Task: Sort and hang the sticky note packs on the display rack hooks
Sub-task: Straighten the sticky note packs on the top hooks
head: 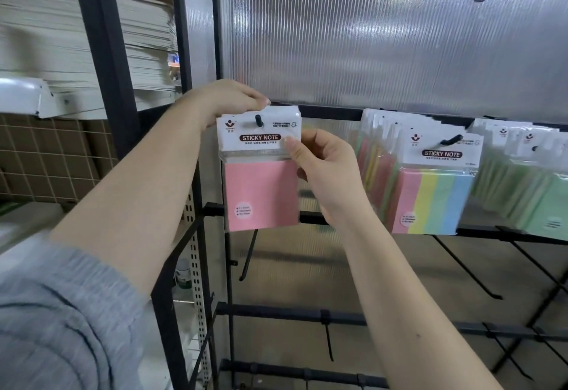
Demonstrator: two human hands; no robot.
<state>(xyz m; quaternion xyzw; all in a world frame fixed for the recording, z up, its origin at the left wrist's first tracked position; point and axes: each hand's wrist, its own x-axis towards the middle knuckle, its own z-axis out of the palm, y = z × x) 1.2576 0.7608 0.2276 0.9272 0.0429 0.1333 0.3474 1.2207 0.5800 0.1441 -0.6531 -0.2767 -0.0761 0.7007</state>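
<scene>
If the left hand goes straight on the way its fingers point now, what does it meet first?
The left hand points right along the top of the pink packs. It would probably first meet the striped packs on the next hook, though depth is unclear.

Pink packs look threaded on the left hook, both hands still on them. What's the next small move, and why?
Probably slide the pink packs back along the hook toward the rail, then let go. The hook tip already pokes through the front pack's header hole, the left hand grips the top edge and the right hand pinches the right side, so only seating remains.
</scene>
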